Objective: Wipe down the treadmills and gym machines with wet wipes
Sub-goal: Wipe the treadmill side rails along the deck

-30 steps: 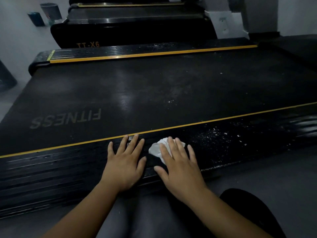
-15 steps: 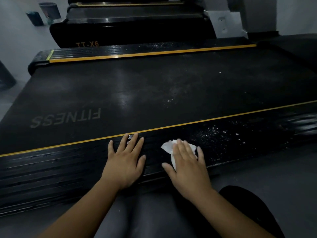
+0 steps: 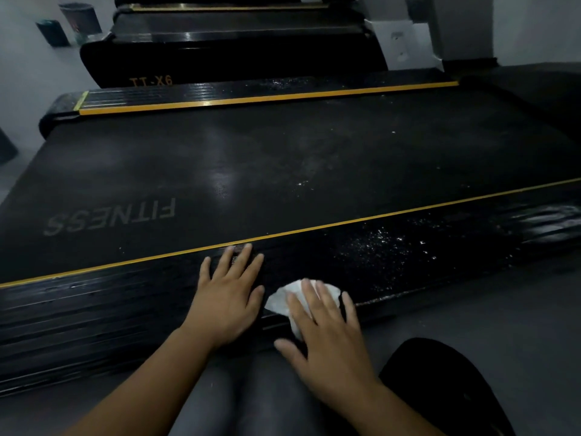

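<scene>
Wet wipe (image 3: 283, 298): white, crumpled, lying on the near side rail (image 3: 125, 297) of the treadmill (image 3: 283, 158), at the rail's outer edge. No clear long axis on the wad. Right hand (image 3: 327, 341) presses it flat: grip is straight fingers, slightly spread, no pinch. Left hand (image 3: 228, 297) is just beside it, palm down on the same rail, fingers fanned, tips near the yellow stripe (image 3: 345, 222).

The treadmill's long axis runs left to right from where I stand, rounded end to the left. Belt text "FITNESS" (image 3: 110, 217) reads upside down. The next treadmill (image 3: 235, 62) is marked "TT-X6" (image 3: 151, 80).

Two bins (image 3: 80, 17) stand far left by the wall; contents can't be seen. White specks (image 3: 377, 243) lie on the rail right of the wipe.
</scene>
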`<act>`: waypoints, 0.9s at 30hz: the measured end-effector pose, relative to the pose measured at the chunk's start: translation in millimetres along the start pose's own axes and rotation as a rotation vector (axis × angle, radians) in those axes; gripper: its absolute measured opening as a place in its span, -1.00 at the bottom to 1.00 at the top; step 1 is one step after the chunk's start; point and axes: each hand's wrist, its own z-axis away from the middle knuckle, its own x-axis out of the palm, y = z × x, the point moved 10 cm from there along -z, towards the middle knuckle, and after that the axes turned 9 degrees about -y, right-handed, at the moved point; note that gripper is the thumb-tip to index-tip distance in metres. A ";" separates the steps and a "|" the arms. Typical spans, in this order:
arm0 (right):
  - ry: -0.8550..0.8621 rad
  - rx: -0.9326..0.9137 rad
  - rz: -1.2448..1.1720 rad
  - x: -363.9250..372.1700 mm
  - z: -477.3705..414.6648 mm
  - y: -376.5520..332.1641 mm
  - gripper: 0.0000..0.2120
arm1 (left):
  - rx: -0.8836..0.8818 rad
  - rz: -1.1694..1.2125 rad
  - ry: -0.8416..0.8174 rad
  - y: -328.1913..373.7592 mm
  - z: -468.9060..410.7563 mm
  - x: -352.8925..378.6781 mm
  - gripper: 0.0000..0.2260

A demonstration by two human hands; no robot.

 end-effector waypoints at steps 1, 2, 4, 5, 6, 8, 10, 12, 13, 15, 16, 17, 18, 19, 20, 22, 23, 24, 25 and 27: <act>-0.003 -0.025 0.013 0.4 9.8 4.2 -0.30 | 0.058 -0.015 0.019 11.4 0.7 2.4 -0.33; 0.009 -0.018 0.024 -1.6 14.7 15.2 -0.28 | 0.103 -0.031 0.037 22.0 1.6 5.3 -0.39; 0.048 0.083 0.045 -9.7 10.1 43.6 -0.28 | 0.121 -0.041 0.037 32.8 0.2 10.9 -0.43; 0.055 0.147 0.039 -13.5 1.8 53.3 -0.27 | 0.110 -0.049 0.039 33.4 -0.4 11.1 -0.43; 0.043 0.188 0.009 -15.2 -5.6 55.0 -0.26 | 0.105 -0.065 0.052 33.5 -0.7 9.6 -0.44; 0.044 0.156 -0.024 -13.9 -9.1 38.1 -0.24 | 0.112 -0.098 0.060 33.6 -1.1 8.1 -0.47; 0.034 0.039 -0.005 -7.6 4.2 17.8 -0.23 | 0.109 -0.094 0.041 32.4 -2.3 9.1 -0.47; 0.036 -0.016 0.028 -7.1 18.3 26.7 -0.25 | 0.109 -0.088 0.033 33.7 -2.4 10.8 -0.46; 0.040 0.016 0.036 -9.5 17.5 40.6 -0.25 | 0.110 -0.088 0.037 34.7 -2.4 10.6 -0.46; 0.038 0.161 0.024 -16.4 2.3 67.6 -0.25 | 0.106 -0.088 0.036 35.8 -4.1 10.8 -0.44; 0.017 0.214 -0.006 -17.9 -7.1 71.0 -0.24 | 0.102 -0.086 0.032 36.4 -4.9 10.3 -0.44; 0.007 0.223 -0.041 -18.5 -13.7 64.8 -0.23 | 0.101 -0.082 0.029 37.2 -5.0 9.4 -0.44; 0.000 0.196 -0.056 -18.9 -16.1 52.2 -0.22 | 0.103 -0.077 0.026 37.6 -5.2 8.6 -0.43; -0.012 0.143 -0.062 -16.1 -13.7 37.2 -0.22 | 0.107 -0.074 0.020 37.4 -5.2 8.6 -0.43; -0.021 0.082 -0.051 -13.4 -6.2 25.4 -0.23 | 0.111 -0.069 0.015 36.8 -5.2 9.4 -0.42; -0.034 0.012 -0.015 -12.8 8.9 28.8 -0.25 | 0.114 -0.058 0.009 36.0 -3.6 11.2 -0.41; -0.026 0.029 -0.005 -15.3 10.5 41.6 -0.25 | 0.113 -0.053 0.013 36.0 -2.0 11.2 -0.41; -0.028 0.082 -0.010 -19.1 7.1 58.1 -0.23 | 0.111 -0.050 0.013 36.2 -1.5 12.4 -0.41; -0.039 0.144 -0.036 -21.3 -0.9 73.6 -0.20 | 0.106 -0.045 0.008 36.6 -1.1 12.7 -0.40; -0.067 0.210 -0.094 -20.6 -23.0 82.3 -0.14 | 0.103 -0.039 0.000 37.8 -2.9 12.7 -0.40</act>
